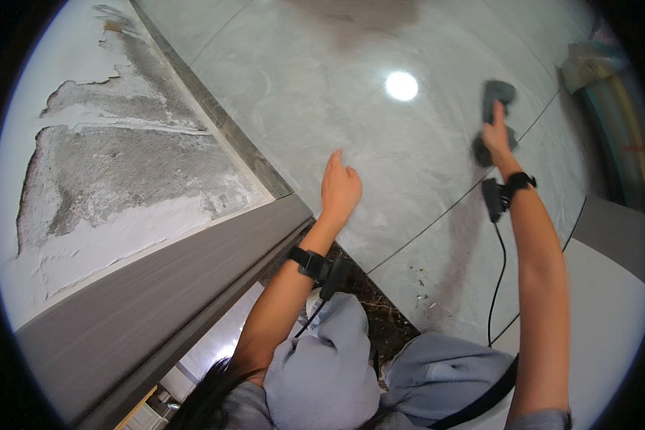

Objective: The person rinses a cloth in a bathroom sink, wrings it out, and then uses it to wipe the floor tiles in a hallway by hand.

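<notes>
My right hand [496,137] grips a dark handheld power tool [495,97] above the tiled floor. It has the outline of a cordless drill, but motion blur hides its details. Nothing is in my left hand [342,188], which hovers over the floor near the corner of the door frame [166,274], fingers pointing away from me and thumb slightly apart. To its left, the white wall [19,177] has a large patch of bare grey plaster [123,166] with ragged, peeling paint edges.
A stone-look baseboard [215,113] runs along the wall's foot. A dark marble threshold [381,301] lies between my knees and the grey floor tiles [408,199]. Small debris [421,290] is scattered there. Blurred items [607,107] stand at far right. A cable [499,290] hangs from my right wrist device.
</notes>
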The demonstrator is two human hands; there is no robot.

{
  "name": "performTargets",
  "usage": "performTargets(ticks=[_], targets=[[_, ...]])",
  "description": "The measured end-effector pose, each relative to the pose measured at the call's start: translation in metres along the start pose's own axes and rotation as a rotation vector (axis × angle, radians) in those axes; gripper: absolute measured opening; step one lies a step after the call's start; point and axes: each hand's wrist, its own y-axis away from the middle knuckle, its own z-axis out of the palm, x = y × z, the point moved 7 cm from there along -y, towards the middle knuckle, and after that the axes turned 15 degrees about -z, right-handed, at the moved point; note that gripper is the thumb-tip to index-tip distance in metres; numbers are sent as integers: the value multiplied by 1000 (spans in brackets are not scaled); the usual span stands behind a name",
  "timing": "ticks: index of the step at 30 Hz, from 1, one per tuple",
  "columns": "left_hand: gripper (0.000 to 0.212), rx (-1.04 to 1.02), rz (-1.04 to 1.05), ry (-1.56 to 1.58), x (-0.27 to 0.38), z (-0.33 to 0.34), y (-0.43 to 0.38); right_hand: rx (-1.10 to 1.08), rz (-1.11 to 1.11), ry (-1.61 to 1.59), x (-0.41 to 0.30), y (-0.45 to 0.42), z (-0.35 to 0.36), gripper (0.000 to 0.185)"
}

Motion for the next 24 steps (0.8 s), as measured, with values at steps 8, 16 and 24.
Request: performTargets(ticks=[8, 16, 24], targets=[[37, 255, 442, 256, 33, -36, 18, -213, -793, -371, -259, 57, 171, 36], [35, 155, 414, 266, 38, -4, 12, -650, -902, -604, -258, 200, 140, 24], [71, -58, 218, -517, 28, 77, -11, -793, -369, -658, -139, 228, 1, 34]])
